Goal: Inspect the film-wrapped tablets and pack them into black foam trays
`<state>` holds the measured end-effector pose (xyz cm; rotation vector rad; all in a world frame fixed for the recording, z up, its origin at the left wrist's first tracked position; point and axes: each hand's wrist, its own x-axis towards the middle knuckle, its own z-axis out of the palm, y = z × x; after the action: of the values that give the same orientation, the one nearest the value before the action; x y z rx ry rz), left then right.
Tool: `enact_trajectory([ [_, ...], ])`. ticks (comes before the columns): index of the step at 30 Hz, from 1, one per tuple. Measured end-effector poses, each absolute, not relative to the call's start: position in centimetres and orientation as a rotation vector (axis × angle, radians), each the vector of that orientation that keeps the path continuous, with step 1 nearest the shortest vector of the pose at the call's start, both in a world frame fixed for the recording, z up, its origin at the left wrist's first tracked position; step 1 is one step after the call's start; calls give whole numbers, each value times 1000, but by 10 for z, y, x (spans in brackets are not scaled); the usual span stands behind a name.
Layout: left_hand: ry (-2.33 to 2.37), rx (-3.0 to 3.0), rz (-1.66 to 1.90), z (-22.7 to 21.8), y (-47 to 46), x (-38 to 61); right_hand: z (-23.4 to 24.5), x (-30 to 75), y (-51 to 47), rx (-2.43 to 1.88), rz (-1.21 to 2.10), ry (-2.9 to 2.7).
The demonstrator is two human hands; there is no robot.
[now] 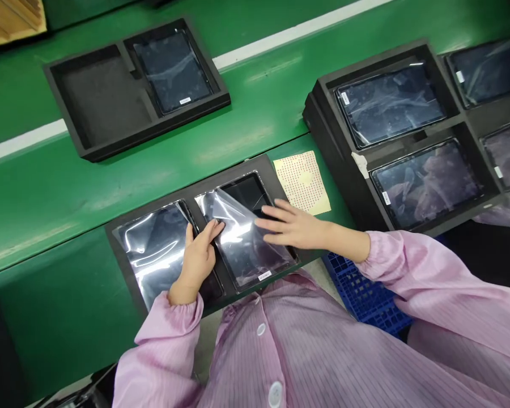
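Two tablets lie side by side in a dark foam tray [110, 229] at the table's near edge. A clear protective film [233, 215] covers most of the right tablet [249, 192], its upper corner folded back so dark glass shows. My left hand [198, 258] pinches at the film's left edge, between the two tablets; its fingertips partly hide the contact. Flat over the film's right side, my right hand [289, 226] has its fingers stretched and slightly spread. The left tablet [155, 249] carries a loose, shiny film, lifted near its upper right corner.
Beyond them, a two-compartment foam tray [106, 96] holds one tablet [174, 71]. A stacked foam tray [331, 113] with several filmed tablets stands at right. A yellow dotted sheet [301, 181] lies beside my right hand. Below the table is a blue crate [365, 294].
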<state>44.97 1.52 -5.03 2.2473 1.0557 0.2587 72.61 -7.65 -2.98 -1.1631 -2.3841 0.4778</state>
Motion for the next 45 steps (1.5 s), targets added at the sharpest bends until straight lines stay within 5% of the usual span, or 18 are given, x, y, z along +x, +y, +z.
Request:
enact_trajectory([
  [8,1059,1970,374,-47,28,445,-36,722,10,-1732,791,-1473],
  [13,986,2052,209,-41,15,440,-17,730,-21,-1951,1152,-940],
  [17,875,2256,66,-36,-27,436,-17,712,-58,-2263,1114,-1012],
  [33,1554,1227,902,-27,-15,338,4,579,-50,-1668,1231,-786],
  [45,1528,865,946,-38,-16,314,-30,511,-14,-1806,1246,-859],
])
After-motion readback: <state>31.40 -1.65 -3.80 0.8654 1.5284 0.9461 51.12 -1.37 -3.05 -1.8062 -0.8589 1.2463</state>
